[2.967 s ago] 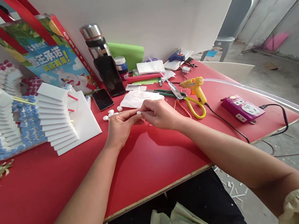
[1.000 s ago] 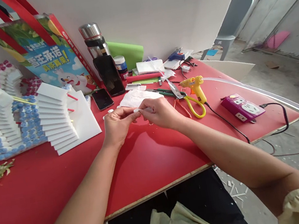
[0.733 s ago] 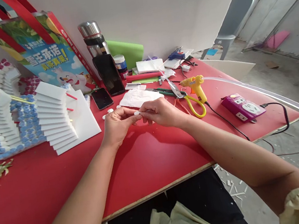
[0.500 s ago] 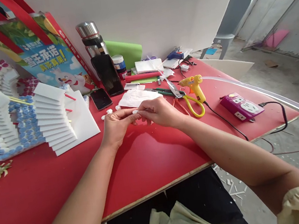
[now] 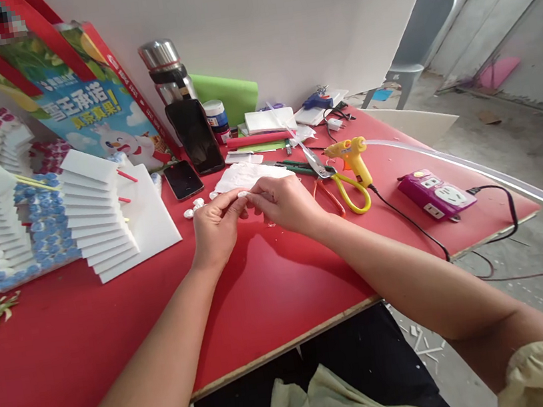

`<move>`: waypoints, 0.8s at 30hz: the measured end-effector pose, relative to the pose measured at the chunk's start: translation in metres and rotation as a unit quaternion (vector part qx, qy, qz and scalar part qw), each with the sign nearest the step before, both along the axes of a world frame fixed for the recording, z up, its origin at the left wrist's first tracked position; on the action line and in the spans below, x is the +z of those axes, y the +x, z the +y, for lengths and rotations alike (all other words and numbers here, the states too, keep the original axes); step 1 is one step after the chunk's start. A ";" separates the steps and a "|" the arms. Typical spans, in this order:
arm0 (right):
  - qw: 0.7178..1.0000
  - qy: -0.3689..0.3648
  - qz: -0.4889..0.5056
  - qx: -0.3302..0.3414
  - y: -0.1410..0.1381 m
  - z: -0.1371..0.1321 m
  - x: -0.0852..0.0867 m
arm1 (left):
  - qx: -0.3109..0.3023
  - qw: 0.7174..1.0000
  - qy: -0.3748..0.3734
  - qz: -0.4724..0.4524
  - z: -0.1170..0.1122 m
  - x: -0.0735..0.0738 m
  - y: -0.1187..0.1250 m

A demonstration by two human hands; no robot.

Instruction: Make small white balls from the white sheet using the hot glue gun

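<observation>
Between my fingertips is a small white piece (image 5: 243, 195), too small to make out fully. My left hand (image 5: 217, 228) pinches it from the left, thumb against fingers. From the right, my right hand (image 5: 284, 205) closes on the same piece, and the two hands nearly touch. Just left of them, several small white rolled pieces (image 5: 197, 203) lie on the red table (image 5: 283, 283). Behind my hands a crumpled white sheet (image 5: 247, 174) is spread out, partly hidden by my fingers.
At left stand white stepped models (image 5: 101, 214) with blue flower-like rows, before a printed bag (image 5: 84, 95). A thermos (image 5: 162, 70) and phones (image 5: 195, 136) are behind. To the right lie yellow-handled scissors (image 5: 353, 193), a yellow glue gun (image 5: 353, 158) and a purple power socket (image 5: 438, 195).
Both hands have shifted very slightly, with the fingertips drawn closer around the small white piece and raised a little. The things on the table stay put.
</observation>
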State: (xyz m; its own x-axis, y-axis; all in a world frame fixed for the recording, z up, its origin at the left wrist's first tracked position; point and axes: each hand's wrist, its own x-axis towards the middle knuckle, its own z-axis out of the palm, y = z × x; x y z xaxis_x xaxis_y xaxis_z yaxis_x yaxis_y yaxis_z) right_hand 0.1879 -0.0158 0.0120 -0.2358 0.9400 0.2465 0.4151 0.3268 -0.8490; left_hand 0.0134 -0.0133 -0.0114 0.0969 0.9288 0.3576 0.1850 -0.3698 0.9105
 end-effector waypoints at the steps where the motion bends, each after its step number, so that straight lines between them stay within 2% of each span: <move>1: 0.996 -0.062 0.059 0.021 0.002 0.002 0.002 | -0.001 1.000 -0.001 -0.001 0.000 0.001 0.000; 2: 0.981 -0.138 0.127 0.046 0.006 0.005 0.004 | -0.005 1.000 -0.003 -0.002 0.001 0.002 -0.001; 3: 0.954 -0.218 0.193 0.071 0.010 0.009 0.004 | -0.009 1.000 -0.005 -0.004 0.001 0.002 -0.002; 6: 0.845 -0.412 0.310 0.144 0.019 0.019 0.003 | -0.020 1.000 -0.006 0.002 0.002 0.003 -0.004; 8: 0.794 -0.472 0.334 0.186 0.020 0.022 -0.001 | -0.022 1.000 -0.005 0.015 0.003 0.002 -0.005; 10: 0.775 -0.483 0.353 0.204 0.019 0.021 -0.004 | -0.023 1.000 -0.004 0.020 0.003 0.001 -0.006; 14: 0.782 -0.448 0.383 0.205 0.015 0.016 -0.004 | -0.030 0.999 -0.008 0.013 0.004 -0.001 -0.007; 18: 0.805 -0.405 0.373 0.221 0.015 0.013 -0.004 | -0.032 0.999 -0.008 0.014 0.005 -0.002 -0.007; 21: 0.850 -0.357 0.327 0.208 0.014 0.013 -0.006 | -0.023 1.000 -0.009 0.011 0.004 -0.002 -0.007; 24: 0.927 -0.255 0.223 0.159 0.011 0.013 -0.009 | -0.023 1.000 -0.015 0.004 0.003 -0.003 -0.006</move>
State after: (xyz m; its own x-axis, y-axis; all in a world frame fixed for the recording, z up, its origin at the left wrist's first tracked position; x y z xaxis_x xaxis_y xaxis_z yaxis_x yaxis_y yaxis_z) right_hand 0.1994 -0.0027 0.0025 -0.5022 0.8618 -0.0711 -0.0633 -0.1186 -0.9909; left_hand 0.0077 -0.0101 -0.0143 0.1433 0.9334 0.3290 0.1758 -0.3512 0.9197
